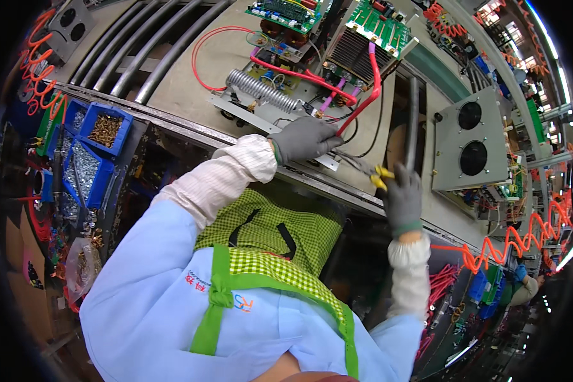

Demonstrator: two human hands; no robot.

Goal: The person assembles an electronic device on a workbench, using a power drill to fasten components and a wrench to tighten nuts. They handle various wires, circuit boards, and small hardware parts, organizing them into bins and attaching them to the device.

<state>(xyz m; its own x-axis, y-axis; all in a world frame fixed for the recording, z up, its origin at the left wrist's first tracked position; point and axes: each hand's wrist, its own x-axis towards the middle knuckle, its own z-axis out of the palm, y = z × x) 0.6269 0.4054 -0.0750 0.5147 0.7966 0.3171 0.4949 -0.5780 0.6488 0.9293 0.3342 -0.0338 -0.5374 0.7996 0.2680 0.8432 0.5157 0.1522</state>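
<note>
In front of me on the work table is an open electrical unit with a metal base plate (pixel 239 114), a silver coiled spring-like part (pixel 261 88) and thick red cables (pixel 374 79). My left hand (pixel 305 138), in a grey glove, rests at the near edge of this unit. Its fingers are pressed together near a red cable's end and thin dark wires; what they pinch is hidden. My right hand (pixel 402 198), gloved too, is closed round yellow-handled pliers (pixel 380 176). The jaws point left, toward the plate's near corner, below the left fingertips.
Green circuit boards (pixel 382 28) sit atop the unit's far side. A grey panel with two fans (pixel 455 143) stands at the right. Blue bins (pixel 111 149) of small fasteners are at the left. Orange coiled hoses (pixel 516 239) hang on both sides. Another person (pixel 522 290) is at far right.
</note>
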